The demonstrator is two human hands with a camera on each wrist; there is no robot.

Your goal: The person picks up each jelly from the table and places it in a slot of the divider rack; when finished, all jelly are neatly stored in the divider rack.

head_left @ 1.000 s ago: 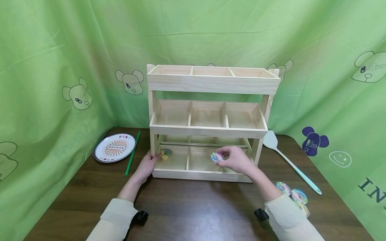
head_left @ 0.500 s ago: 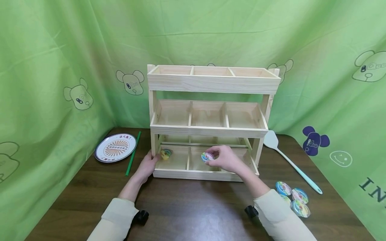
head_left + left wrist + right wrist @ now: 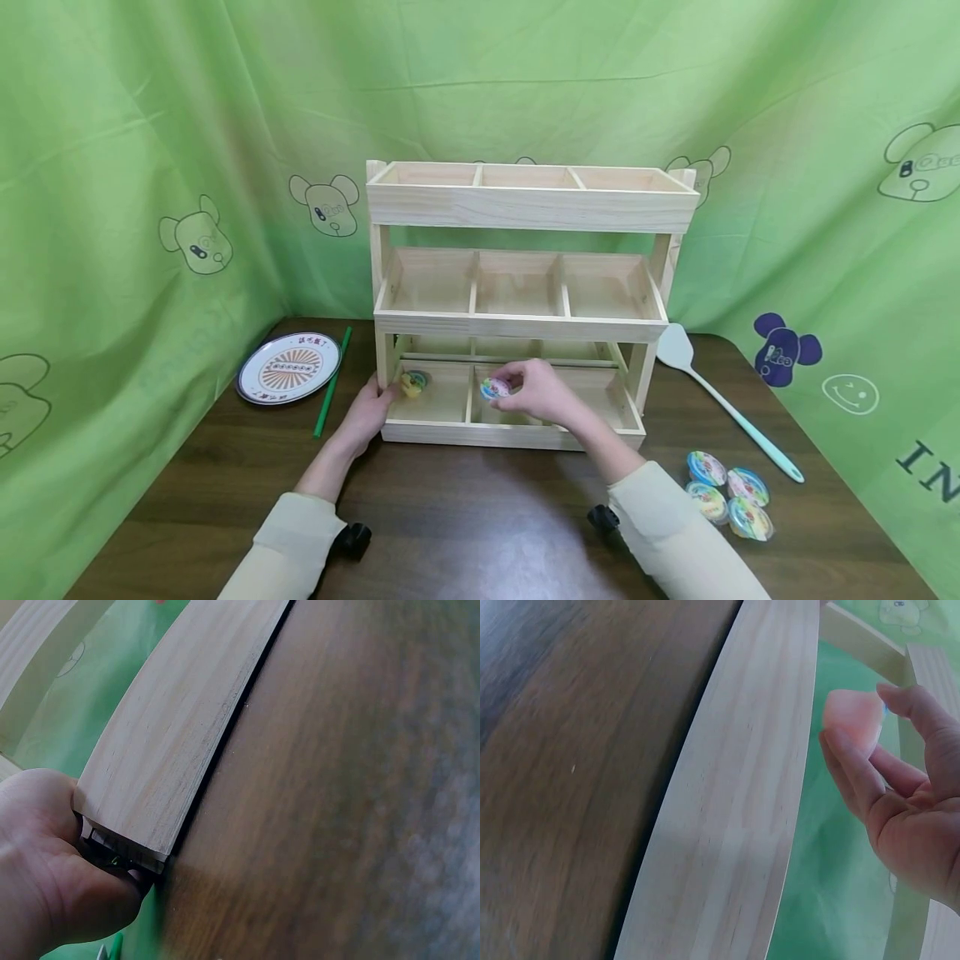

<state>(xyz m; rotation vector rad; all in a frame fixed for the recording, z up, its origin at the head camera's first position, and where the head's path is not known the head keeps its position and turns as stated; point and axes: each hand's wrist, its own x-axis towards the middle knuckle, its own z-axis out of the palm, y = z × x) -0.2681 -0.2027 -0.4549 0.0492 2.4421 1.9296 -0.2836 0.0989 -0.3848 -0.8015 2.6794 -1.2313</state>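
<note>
Between the thumb and fingers of my right hand [image 3: 538, 392] is a jelly cup [image 3: 494, 388] with a printed lid. Its pinkish body [image 3: 852, 718] shows in the right wrist view. It is above the middle compartment of the bottom tier of a wooden three-tier shelf [image 3: 517, 325]. My left hand [image 3: 367, 412] grips the left end of that tier; in the left wrist view it wraps round the end of the front board [image 3: 172, 727], its fingertips hidden. Close by, a yellowish jelly cup [image 3: 413, 384] lies in the bottom left compartment.
Several jelly cups [image 3: 748, 518] lie together on the brown table [image 3: 480, 517] at the right. Behind them is a spatula [image 3: 720, 400] with a pale blue handle. A white patterned plate [image 3: 288, 368] and a green stick [image 3: 332, 383] lie at the left. Green cloth [image 3: 480, 83] hangs behind.
My right hand has moved left with the jelly cup, from the right part of the middle compartment toward its left divider. The left hand has stayed at the shelf's end.
</note>
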